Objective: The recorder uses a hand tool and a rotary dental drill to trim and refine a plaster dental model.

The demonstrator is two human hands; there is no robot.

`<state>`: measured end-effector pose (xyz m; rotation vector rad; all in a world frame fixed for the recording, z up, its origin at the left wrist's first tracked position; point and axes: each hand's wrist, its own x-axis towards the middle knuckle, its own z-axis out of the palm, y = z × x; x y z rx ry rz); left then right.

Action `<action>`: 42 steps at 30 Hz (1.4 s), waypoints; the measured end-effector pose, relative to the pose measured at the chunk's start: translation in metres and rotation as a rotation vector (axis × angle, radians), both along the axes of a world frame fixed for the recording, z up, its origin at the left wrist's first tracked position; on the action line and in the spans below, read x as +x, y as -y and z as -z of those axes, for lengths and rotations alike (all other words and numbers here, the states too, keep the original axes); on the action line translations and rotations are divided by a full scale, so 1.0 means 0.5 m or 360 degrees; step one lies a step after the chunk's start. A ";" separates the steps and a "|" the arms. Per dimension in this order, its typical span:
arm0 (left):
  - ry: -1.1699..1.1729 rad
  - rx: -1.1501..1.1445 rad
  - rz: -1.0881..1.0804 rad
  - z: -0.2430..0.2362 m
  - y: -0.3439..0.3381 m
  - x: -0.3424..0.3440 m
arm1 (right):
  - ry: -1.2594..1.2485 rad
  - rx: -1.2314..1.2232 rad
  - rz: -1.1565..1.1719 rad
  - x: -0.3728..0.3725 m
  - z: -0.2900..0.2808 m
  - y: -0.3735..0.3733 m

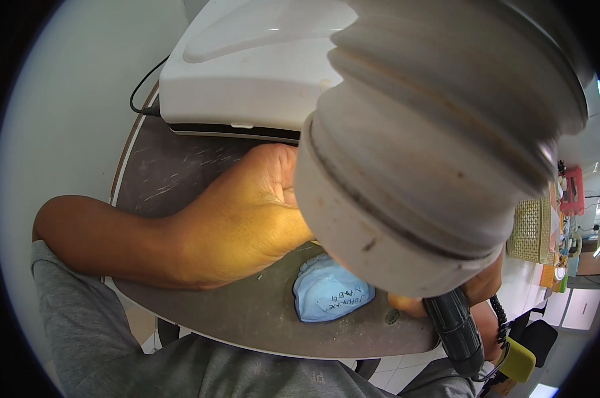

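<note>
My left hand (263, 212) reaches in from the left over the dark bench top. It looks curled closed, but its fingertips and whatever they hold are hidden behind a wide ribbed hose (439, 139). At the lower right my right hand (485, 282) grips a black rotary handpiece (456, 331) with a coiled cord; the hose mouth covers the handpiece's front end and most of my fingers. Between the hands, a light blue dental cast (330, 292) with handwriting on it lies on the bench, touched by neither hand as far as I can see.
The beige hose hangs low over the work spot. Behind my left hand stands a white box-like machine (247, 99) with a black cable. The bench (174, 166) has a curved near edge. To the right are a woven basket (531, 229), a pink-red container (572, 191) and a yellow-green chair part (517, 361).
</note>
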<state>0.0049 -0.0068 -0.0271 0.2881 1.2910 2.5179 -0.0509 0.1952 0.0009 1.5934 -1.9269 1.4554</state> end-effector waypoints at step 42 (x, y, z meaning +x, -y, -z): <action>0.0086 -0.0041 0.0055 -0.031 -0.005 -0.001 | 0.0145 0.0216 0.0450 0.045 -0.025 -0.013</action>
